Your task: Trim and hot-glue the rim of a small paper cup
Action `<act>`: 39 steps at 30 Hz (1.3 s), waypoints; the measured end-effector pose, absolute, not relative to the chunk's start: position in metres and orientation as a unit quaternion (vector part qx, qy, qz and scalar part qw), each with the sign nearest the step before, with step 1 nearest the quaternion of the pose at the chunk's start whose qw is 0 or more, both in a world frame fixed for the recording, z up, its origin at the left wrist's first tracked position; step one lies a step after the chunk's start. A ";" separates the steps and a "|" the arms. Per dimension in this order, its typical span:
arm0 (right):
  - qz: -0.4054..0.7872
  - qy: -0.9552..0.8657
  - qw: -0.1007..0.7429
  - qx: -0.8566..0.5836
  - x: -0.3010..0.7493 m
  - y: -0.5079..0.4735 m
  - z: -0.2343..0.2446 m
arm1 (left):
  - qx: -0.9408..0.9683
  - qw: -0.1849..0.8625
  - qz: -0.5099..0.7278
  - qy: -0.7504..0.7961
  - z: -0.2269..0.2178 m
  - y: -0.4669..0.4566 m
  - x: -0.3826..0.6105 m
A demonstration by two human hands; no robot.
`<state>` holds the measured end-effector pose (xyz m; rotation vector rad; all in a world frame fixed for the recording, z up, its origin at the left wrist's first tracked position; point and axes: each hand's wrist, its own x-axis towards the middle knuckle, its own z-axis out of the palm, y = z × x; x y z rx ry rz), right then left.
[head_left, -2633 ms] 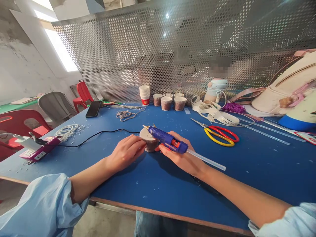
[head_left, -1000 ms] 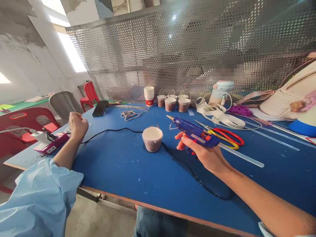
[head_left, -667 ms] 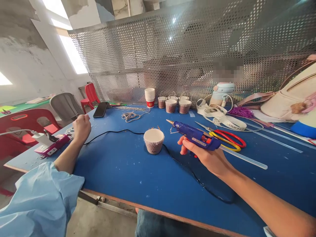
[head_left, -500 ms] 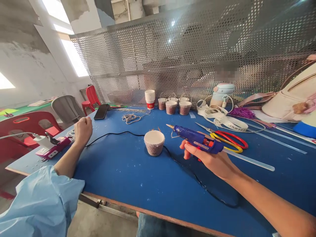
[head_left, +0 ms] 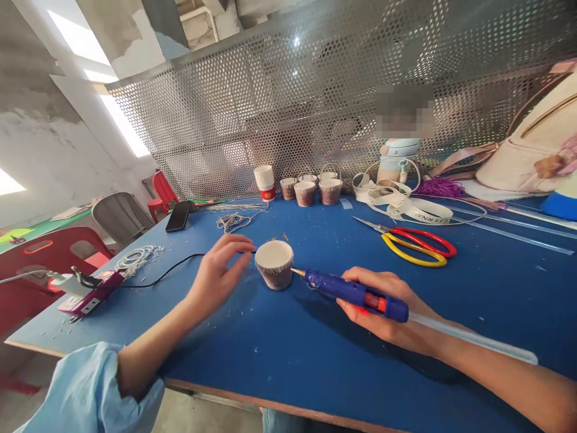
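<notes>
My right hand [head_left: 383, 300] grips a blue glue gun [head_left: 347, 287], with a long clear glue stick [head_left: 473, 340] poking out of its back. The gun's tip points left, at the side of a small covered cup [head_left: 274, 273] with a pale top and a rough brownish wall; whether it touches cannot be told. On the cup's other side is my left hand [head_left: 220, 267], fingers stretched and parted, holding nothing, its fingertips close to the rim. Behind the gun lie scissors [head_left: 412, 245] with one red and one yellow handle.
Stacked paper cups [head_left: 265, 183], several small buckets [head_left: 330, 191] and cream ribbon [head_left: 406, 201] line the back, before a perforated metal screen [head_left: 270, 120]. A phone [head_left: 179, 215] and string [head_left: 234, 222] lie back left. A power strip [head_left: 90, 294] and black cord [head_left: 166, 275] are at left.
My left hand has moved right from near the power strip to beside the cup, its fist opening. My right hand has brought the glue gun down to the cup's side.
</notes>
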<state>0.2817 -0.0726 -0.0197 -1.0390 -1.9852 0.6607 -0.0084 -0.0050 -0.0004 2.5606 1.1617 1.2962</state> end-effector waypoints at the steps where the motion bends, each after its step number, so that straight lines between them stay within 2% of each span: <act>1: 0.244 -0.794 0.391 -0.397 0.281 -0.072 -0.023 | 0.838 0.047 0.404 0.364 0.000 -0.011 0.002; 5: 0.189 -0.825 0.379 -0.375 0.281 -0.071 -0.033 | 0.847 0.105 0.372 0.364 0.002 -0.019 0.024; 12: 0.168 -0.838 0.358 -0.375 0.275 -0.070 -0.040 | 0.844 0.130 0.365 0.372 0.001 -0.019 0.025; 18: 0.156 -0.836 0.367 -0.378 0.270 -0.072 -0.036 | 0.840 0.110 0.366 0.384 0.002 -0.022 0.024; 26: 0.137 -0.839 0.383 -0.363 0.267 -0.069 -0.040 | 0.807 0.093 0.339 0.475 0.007 -0.025 0.020; 35: 0.153 -0.812 0.406 -0.391 0.258 -0.070 -0.033 | 0.758 0.155 0.372 0.512 0.003 -0.026 0.025; 39: 0.158 -0.807 0.414 -0.392 0.254 -0.074 -0.029 | 0.708 0.235 0.417 0.519 0.005 -0.029 0.026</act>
